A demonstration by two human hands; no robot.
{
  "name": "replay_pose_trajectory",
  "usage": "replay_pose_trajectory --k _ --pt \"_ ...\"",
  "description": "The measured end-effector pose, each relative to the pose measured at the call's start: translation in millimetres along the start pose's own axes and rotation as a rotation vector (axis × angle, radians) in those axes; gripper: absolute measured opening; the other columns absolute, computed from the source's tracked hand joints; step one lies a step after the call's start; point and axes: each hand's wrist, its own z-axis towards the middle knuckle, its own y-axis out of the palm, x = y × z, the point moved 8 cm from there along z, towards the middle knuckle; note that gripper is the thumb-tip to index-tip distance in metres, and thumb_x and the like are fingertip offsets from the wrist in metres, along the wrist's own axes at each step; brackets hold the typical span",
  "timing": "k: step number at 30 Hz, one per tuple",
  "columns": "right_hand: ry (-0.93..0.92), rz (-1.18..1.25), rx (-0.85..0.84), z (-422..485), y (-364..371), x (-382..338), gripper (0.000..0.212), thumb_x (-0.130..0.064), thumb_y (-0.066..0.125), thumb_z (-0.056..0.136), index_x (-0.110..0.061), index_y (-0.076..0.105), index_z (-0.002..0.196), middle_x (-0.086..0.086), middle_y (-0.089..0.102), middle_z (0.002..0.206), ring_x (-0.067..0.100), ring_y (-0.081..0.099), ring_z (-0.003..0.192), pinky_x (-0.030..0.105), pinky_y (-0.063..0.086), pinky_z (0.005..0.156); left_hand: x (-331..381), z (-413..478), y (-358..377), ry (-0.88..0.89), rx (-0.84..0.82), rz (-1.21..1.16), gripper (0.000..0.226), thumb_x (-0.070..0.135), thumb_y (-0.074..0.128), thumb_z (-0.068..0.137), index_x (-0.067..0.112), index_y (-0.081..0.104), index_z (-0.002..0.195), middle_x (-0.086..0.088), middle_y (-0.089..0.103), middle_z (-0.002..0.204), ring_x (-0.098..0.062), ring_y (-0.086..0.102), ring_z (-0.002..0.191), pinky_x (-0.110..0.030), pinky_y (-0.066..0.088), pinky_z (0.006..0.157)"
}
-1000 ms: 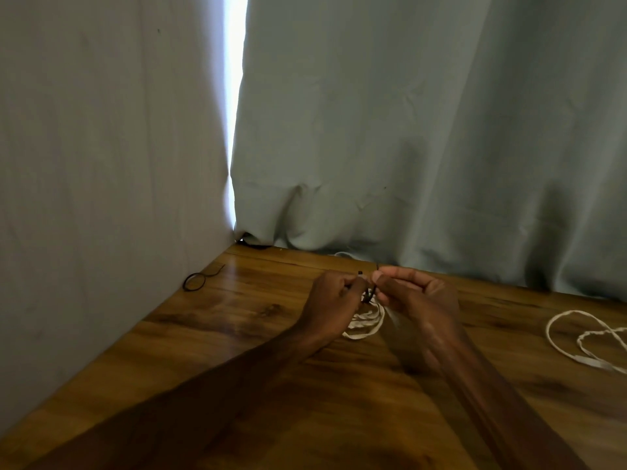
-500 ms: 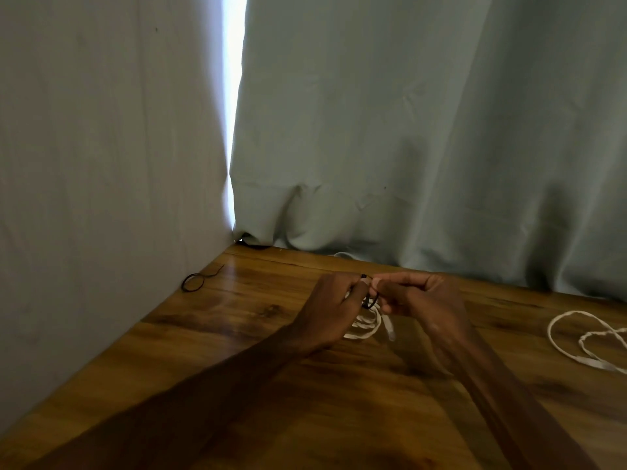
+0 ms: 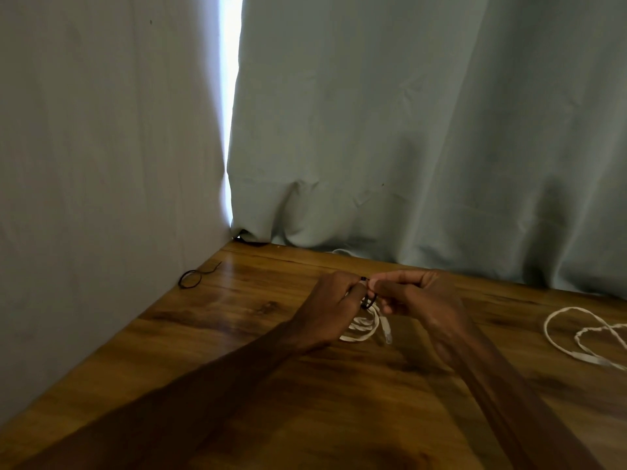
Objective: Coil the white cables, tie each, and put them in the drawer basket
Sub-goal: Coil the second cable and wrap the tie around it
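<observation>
Pale green curtains (image 3: pixel 407 130) back a brown wooden table (image 3: pixel 237 351); the left hand (image 3: pixel 330 300) and right hand (image 3: pixel 424 300) pinch a thin black tie (image 3: pixel 368 301) (small loop) around the coiled white cable (image 3: pixel 364 325), which hangs between them.

Grey-green curtains (image 3: pixel 407 130) behind wooden table (image 3: pixel 237 334); bright daylight slit (image 3: pixel 230 96) at corner.

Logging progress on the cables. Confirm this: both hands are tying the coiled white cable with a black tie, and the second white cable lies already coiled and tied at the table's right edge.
One detail is wrong. The head view shows the second white cable lying loose and untied. Both hands, left hand and right hand, do work a black tie on the coiled white cable.
</observation>
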Motion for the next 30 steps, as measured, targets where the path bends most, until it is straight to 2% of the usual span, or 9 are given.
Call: replay_pose_trajectory --k 2,6,12,16,21,24,27,30 --pt "0.003 -0.006 0.001 0 1 0 0.007 0.0 0.076 0.083 0.0 0.08 0.09 0.024 0.074 0.078 0.02 0.061 0.058 0.03 0.057 0.061 -2 1 0 -0.011 0.002 0.011 0.037 0.023 0.047 0.106 0.014 0.07 0.078 0.0 0.067 0.07 -0.01 0.058 0.061 -0.033 0.046 0.057" --pt "0.021 -0.025 0.001 0 2 1 0.008 0.0 0.077 0.083 0.0 0.08 0.09 0.022 0.076 0.082 0.019 0.063 0.061 0.026 0.057 0.056 2 0 -1 0.007 -0.003 0.021 0.043 0.018 0.049 0.106 0.03 0.059 0.066 0.013 0.054 0.057 0.002 0.05 0.051 -0.016 0.035 0.052" --pt "0.037 0.011 0.006 -2 2 2 0.008 0.001 0.076 0.083 0.003 0.079 0.09 0.023 0.074 0.078 0.019 0.06 0.057 0.028 0.056 0.059 8 -1 -3 0.051 -0.031 0.029 0.044 0.018 0.049 0.106 0.034 0.059 0.066 0.015 0.054 0.055 -0.001 0.048 0.051 -0.017 0.033 0.052" --pt "0.052 0.026 -0.011 -2 3 2 0.011 -0.001 0.077 0.082 0.003 0.078 0.092 0.016 0.075 0.074 0.015 0.062 0.056 0.027 0.057 0.061 13 -2 -6 0.074 -0.085 0.03 0.04 0.021 0.048 0.107 0.029 0.063 0.071 0.011 0.056 0.059 -0.006 0.046 0.054 -0.031 0.036 0.054" --pt "0.066 0.034 -0.019 0 2 7 0.01 -0.001 0.076 0.084 0.002 0.078 0.093 0.019 0.077 0.082 0.015 0.065 0.059 0.029 0.058 0.066 10 -2 -7 0.099 -0.139 0.029 0.037 0.026 0.045 0.104 0.01 0.065 0.077 -0.011 0.063 0.072 -0.029 0.057 0.067 -0.051 0.045 0.064" --pt "0.093 0.057 -0.036 2 1 12 0.01 -0.002 0.076 0.084 0.001 0.078 0.094 0.02 0.077 0.085 0.014 0.066 0.059 0.025 0.058 0.061 16 -4 -5 0.182 -0.193 0.097 0.035 0.028 0.044 0.1 0.009 0.067 0.083 -0.004 0.062 0.075 -0.02 0.057 0.072 -0.047 0.044 0.069" --pt "0.149 0.102 -0.082 4 3 18 0.013 0.0 0.073 0.086 0.003 0.077 0.098 0.02 0.075 0.085 0.015 0.066 0.062 0.021 0.058 0.057 17 -6 -1 0.246 -0.27 0.209 0.021 0.024 0.053 0.103 0.016 0.071 0.096 0.016 0.053 0.078 -0.002 0.05 0.08 -0.03 0.041 0.071" --pt "0.214 0.131 -0.1 6 4 22 0.015 0.001 0.07 0.088 0.003 0.077 0.1 0.018 0.075 0.085 0.016 0.067 0.066 0.023 0.06 0.059 17 -6 4 0.282 -0.31 0.304 0.019 0.028 0.054 0.104 0.019 0.07 0.107 0.018 0.05 0.082 -0.001 0.046 0.087 -0.031 0.041 0.076"
